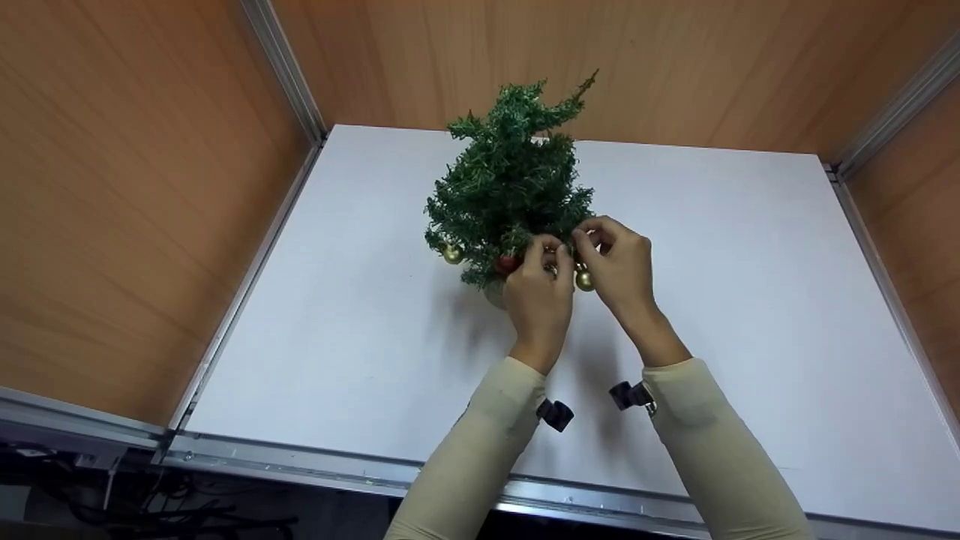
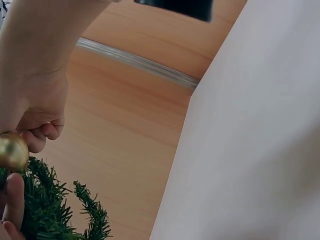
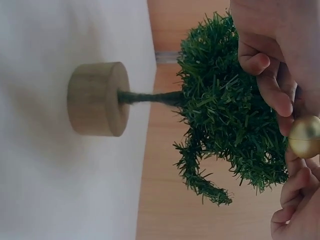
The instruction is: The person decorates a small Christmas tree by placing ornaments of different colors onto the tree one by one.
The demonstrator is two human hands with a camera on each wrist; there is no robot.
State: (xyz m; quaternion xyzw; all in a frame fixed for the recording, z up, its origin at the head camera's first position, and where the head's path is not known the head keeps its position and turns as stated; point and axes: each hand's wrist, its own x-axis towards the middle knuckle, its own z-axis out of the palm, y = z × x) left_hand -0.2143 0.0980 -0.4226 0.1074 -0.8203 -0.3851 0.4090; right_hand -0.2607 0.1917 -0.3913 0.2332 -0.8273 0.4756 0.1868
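A small artificial Christmas tree [image 1: 510,165] with a round wooden base [image 3: 95,100] stands before me. At its front lower right side my left hand [image 1: 541,300] has curled fingers among the greenery and pinches a branch; the fingertips are partly hidden. Close by on the right, my right hand [image 1: 622,266] pinches the thin top of a gold bauble [image 1: 584,280], which hangs below the fingers. Both wrist views show this gold bauble [image 3: 305,137] between the two hands. A red bauble [image 1: 507,263] is on the tree just left of my left hand.
Another gold bauble [image 1: 451,253] hangs at the tree's lower left. The white tabletop [image 1: 337,315] has a metal rail [image 1: 300,457] along its front edge. Wooden panels [image 1: 675,67] enclose the back and both sides.
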